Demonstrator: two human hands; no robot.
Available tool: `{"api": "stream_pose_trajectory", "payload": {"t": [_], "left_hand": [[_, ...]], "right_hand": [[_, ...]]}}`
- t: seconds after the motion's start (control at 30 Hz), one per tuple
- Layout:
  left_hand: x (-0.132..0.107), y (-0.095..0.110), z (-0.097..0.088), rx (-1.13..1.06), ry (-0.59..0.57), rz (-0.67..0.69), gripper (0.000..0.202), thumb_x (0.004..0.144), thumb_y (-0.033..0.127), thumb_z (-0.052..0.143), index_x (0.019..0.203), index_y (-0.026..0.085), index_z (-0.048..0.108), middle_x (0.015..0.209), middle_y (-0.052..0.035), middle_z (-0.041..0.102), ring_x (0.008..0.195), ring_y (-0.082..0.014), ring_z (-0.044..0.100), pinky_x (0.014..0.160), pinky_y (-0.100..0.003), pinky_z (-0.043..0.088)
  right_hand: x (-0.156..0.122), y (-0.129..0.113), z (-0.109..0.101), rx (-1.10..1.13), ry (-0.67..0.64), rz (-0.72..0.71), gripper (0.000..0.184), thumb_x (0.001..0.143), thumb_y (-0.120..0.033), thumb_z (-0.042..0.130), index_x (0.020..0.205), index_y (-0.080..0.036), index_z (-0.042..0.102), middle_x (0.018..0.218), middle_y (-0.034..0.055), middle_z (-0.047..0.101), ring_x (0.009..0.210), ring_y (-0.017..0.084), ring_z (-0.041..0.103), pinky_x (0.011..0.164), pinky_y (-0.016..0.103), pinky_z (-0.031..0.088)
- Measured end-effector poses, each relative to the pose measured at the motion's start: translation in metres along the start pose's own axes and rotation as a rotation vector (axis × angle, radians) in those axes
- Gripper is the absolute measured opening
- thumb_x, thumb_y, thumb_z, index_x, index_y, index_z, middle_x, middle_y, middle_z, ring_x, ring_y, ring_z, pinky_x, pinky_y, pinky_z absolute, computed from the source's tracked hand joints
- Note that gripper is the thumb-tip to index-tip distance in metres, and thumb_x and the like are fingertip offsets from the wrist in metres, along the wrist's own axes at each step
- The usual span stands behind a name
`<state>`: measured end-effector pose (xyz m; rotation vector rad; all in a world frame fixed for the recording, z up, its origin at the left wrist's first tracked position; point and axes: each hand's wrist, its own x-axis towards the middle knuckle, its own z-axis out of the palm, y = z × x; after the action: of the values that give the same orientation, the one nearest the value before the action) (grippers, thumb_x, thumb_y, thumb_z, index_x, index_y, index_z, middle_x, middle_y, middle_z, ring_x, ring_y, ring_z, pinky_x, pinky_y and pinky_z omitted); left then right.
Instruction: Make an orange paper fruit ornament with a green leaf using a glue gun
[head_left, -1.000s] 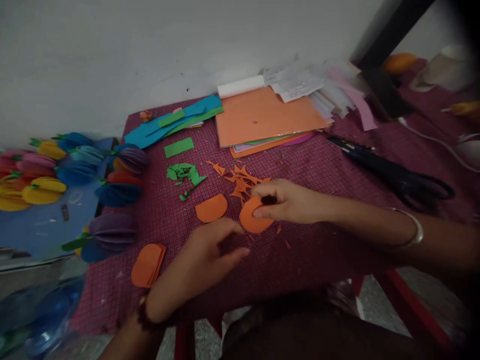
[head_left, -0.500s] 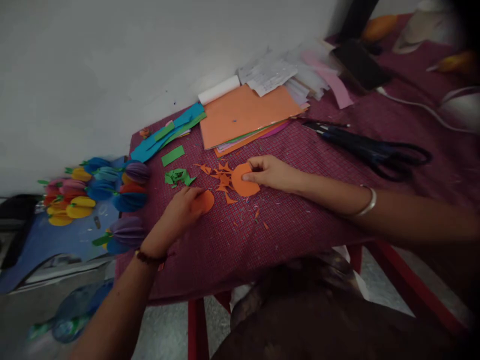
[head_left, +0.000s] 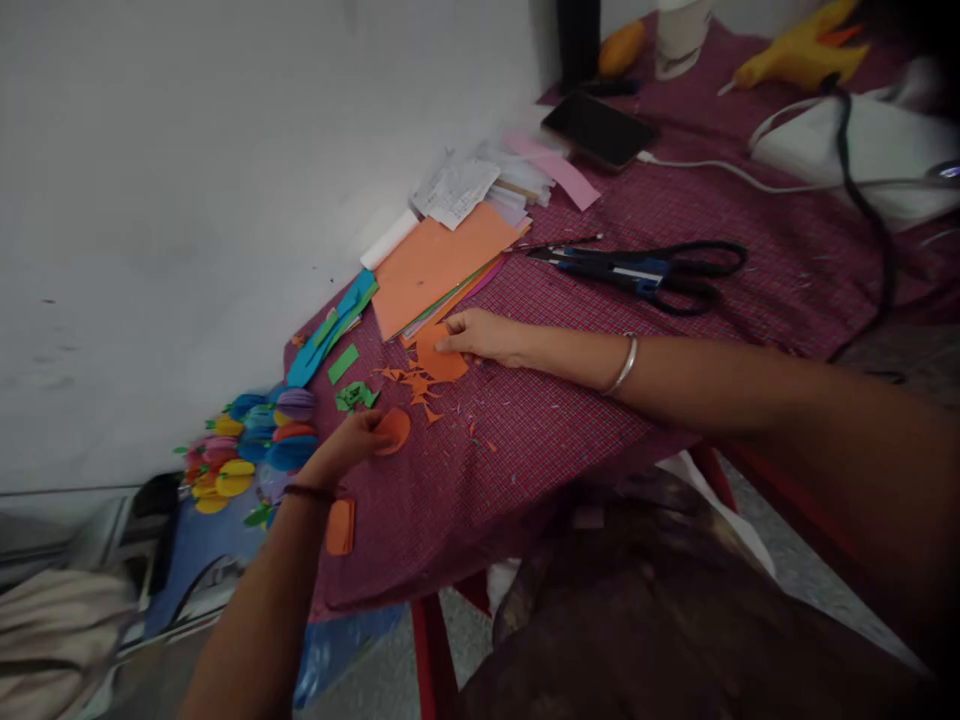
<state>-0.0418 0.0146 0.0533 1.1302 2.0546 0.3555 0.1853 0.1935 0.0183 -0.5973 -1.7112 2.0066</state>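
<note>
My left hand [head_left: 351, 443] pinched a rounded orange paper cutout [head_left: 394, 431] by its rim, near the tablecloth [head_left: 525, 450] edge. Thin, floppy, creased easily, so a light rim grip suited it. Farther out, my right hand [head_left: 480, 336], fingers closed, held a second orange cutout [head_left: 441, 362] on the cloth. No containers seen; scraps [head_left: 415, 382] lay loose.

A surface [head_left: 562, 440] under a maroon checked cloth fills the middle of the frame. Black-handled scissors [head_left: 645, 270] lie right of centre, just beside a stack of coloured paper [head_left: 439, 265] with an orange sheet on top. White slips [head_left: 454, 190] sit above the stack. Blue strips [head_left: 330, 325] and green scraps [head_left: 354, 397] lie left of it. A phone [head_left: 598, 130] and a yellow glue gun [head_left: 802, 50] are at the upper right. Coloured paper balls [head_left: 251, 440] cluster at the left.
</note>
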Motion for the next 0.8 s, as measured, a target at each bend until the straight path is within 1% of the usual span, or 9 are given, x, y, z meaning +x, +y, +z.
{"api": "stream_pose_trajectory", "payload": {"t": [0.13,0.27,0.33,0.4,0.5,0.57,0.67,0.73,0.8], "left_hand": [[-0.018,0.015,0.004,-0.127,0.061,0.020,0.026,0.059,0.033,0.075,0.075,0.015,0.065,0.069,0.0016,0.061,0.060,-0.0119,0.052,0.057,-0.023,0.039],[-0.023,0.037,0.014,-0.241,0.134,0.090,0.028,0.062,0.031,0.075,0.082,0.015,0.062,0.072,0.0018,0.061,0.062,-0.0105,0.054,0.058,-0.021,0.041],[-0.020,0.052,0.022,-0.295,0.148,0.130,0.037,0.061,0.030,0.077,0.093,0.016,0.063,0.079,0.0007,0.064,0.065,-0.0113,0.058,0.058,-0.021,0.043],[-0.016,0.069,0.030,-0.402,0.143,0.175,0.052,0.059,0.026,0.079,0.107,0.018,0.061,0.092,-0.0020,0.068,0.073,-0.0134,0.063,0.061,-0.022,0.047],[-0.013,0.092,0.040,-0.593,0.106,0.224,0.062,0.057,0.019,0.081,0.115,0.020,0.058,0.103,-0.0050,0.070,0.080,-0.0164,0.067,0.068,-0.025,0.053],[-0.013,0.103,0.042,-0.676,0.090,0.242,0.059,0.059,0.017,0.080,0.114,0.022,0.059,0.106,-0.0049,0.070,0.082,-0.0167,0.069,0.070,-0.026,0.054],[-0.012,0.111,0.043,-0.796,0.089,0.301,0.045,0.064,0.020,0.079,0.107,0.022,0.063,0.106,-0.0053,0.071,0.084,-0.0167,0.069,0.071,-0.026,0.055],[-0.010,0.113,0.044,-0.860,0.082,0.358,0.036,0.070,0.026,0.077,0.103,0.021,0.065,0.108,-0.0073,0.071,0.090,-0.0189,0.069,0.078,-0.030,0.057],[-0.006,0.113,0.048,-0.909,0.080,0.393,0.033,0.073,0.031,0.075,0.103,0.020,0.066,0.112,-0.0088,0.071,0.096,-0.0210,0.069,0.084,-0.034,0.056]], "right_hand": [[-0.001,-0.004,0.001,0.021,0.009,-0.037,0.028,0.084,-0.014,0.065,0.063,-0.016,0.046,0.052,-0.0061,0.045,0.045,0.005,0.039,0.043,0.020,0.028],[-0.004,-0.008,0.003,0.158,-0.029,-0.051,0.016,0.082,-0.011,0.065,0.069,-0.014,0.055,0.061,-0.0031,0.057,0.053,0.007,0.048,0.051,0.018,0.037],[-0.005,-0.009,0.005,0.232,-0.077,-0.039,0.009,0.080,-0.009,0.065,0.074,-0.014,0.060,0.066,-0.0020,0.061,0.058,0.008,0.053,0.055,0.018,0.042],[-0.005,-0.009,0.006,0.286,-0.121,-0.020,0.008,0.077,-0.006,0.066,0.075,-0.014,0.063,0.067,-0.0016,0.064,0.061,0.008,0.055,0.058,0.018,0.044],[-0.005,-0.009,0.007,0.325,-0.141,0.003,0.011,0.076,-0.002,0.064,0.073,-0.013,0.064,0.066,-0.0010,0.064,0.059,0.009,0.056,0.056,0.019,0.045],[-0.005,-0.009,0.008,0.335,-0.126,0.001,0.012,0.077,-0.002,0.061,0.075,-0.013,0.064,0.067,-0.0003,0.065,0.057,0.009,0.057,0.054,0.019,0.046],[-0.004,-0.012,0.008,0.361,-0.097,-0.019,0.010,0.079,-0.004,0.059,0.079,-0.013,0.063,0.072,0.0002,0.066,0.059,0.009,0.058,0.057,0.020,0.048],[-0.002,-0.012,0.007,0.364,-0.072,-0.041,0.008,0.080,-0.005,0.059,0.081,-0.013,0.061,0.073,0.0000,0.065,0.062,0.009,0.059,0.060,0.020,0.049],[0.001,-0.011,0.005,0.341,-0.029,-0.068,0.007,0.080,-0.006,0.060,0.079,-0.014,0.059,0.070,-0.0011,0.063,0.062,0.009,0.057,0.060,0.020,0.048]]}}
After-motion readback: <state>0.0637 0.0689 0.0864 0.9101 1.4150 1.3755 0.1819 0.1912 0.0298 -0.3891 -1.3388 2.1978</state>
